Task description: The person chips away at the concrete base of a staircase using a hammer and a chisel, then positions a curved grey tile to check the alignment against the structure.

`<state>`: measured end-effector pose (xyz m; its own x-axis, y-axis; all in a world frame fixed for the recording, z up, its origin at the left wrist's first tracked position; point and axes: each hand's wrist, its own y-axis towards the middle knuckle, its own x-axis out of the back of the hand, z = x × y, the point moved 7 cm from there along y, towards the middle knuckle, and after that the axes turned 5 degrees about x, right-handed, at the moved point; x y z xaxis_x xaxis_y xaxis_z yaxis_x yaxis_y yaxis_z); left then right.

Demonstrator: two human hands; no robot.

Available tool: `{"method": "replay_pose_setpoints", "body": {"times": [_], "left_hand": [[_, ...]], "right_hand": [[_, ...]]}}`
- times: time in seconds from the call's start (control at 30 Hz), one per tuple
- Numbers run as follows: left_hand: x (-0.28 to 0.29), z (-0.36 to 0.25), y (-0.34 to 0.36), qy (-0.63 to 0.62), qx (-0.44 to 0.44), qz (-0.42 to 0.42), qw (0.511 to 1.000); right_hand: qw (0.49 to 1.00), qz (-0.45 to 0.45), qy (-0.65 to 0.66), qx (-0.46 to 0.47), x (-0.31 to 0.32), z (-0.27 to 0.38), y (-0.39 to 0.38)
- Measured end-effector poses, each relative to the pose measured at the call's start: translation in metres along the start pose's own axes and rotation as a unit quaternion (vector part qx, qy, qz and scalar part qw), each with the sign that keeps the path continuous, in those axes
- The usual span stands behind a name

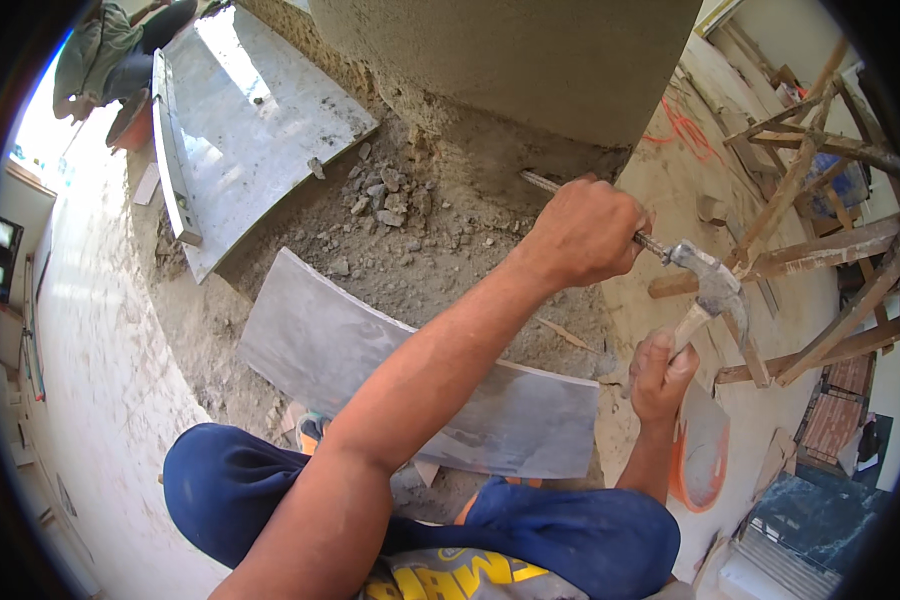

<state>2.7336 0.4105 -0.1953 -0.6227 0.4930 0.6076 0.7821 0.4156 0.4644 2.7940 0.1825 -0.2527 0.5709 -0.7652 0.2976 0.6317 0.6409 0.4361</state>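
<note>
My left hand (595,230) is closed around a ribbed steel rod (542,182). One end of the rod points at the rough base of the rounded plastered column (510,70). At the other end, the head of a claw hammer (708,280) is against or very close to the rod. My right hand (660,375) grips the hammer's light handle. Beneath my left forearm a curved grey tile (320,310) lies in front of my knees. Broken stone rubble (385,195) and loose mortar lie between that tile and the column.
A large grey slab (260,120) with a metal straightedge (170,150) lies at upper left; a person (110,60) is beyond it. Wooden trestles (820,240) stand at right. An orange-rimmed mortar pan (703,450) sits beside my right forearm. Orange cord (688,130) lies behind the column.
</note>
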Motion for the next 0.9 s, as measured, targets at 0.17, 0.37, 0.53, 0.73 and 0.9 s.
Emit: {"method": "replay_pose_setpoints", "body": {"times": [0.17, 0.37, 0.53, 0.73, 0.9], "left_hand": [[0.002, 0.008, -0.005, 0.012, 0.010, 0.008, 1.000], [-0.004, -0.004, 0.005, 0.013, 0.002, 0.017, 1.000], [-0.001, 0.005, -0.001, 0.017, 0.015, 0.025, 0.999], [-0.005, 0.003, 0.003, 0.025, 0.010, 0.015, 1.000], [-0.006, 0.009, 0.003, 0.015, 0.034, 0.017, 0.999]], "right_hand": [[0.982, -0.089, 0.155, 0.063, 0.009, 0.037, 0.004], [0.989, 0.001, -0.113, 0.092, 0.025, -0.049, -0.013], [0.960, -0.106, 0.242, 0.087, 0.008, 0.044, 0.008], [0.993, 0.013, 0.016, -0.115, -0.006, -0.025, -0.001], [0.968, -0.129, 0.215, 0.033, 0.020, 0.028, -0.005]]}}
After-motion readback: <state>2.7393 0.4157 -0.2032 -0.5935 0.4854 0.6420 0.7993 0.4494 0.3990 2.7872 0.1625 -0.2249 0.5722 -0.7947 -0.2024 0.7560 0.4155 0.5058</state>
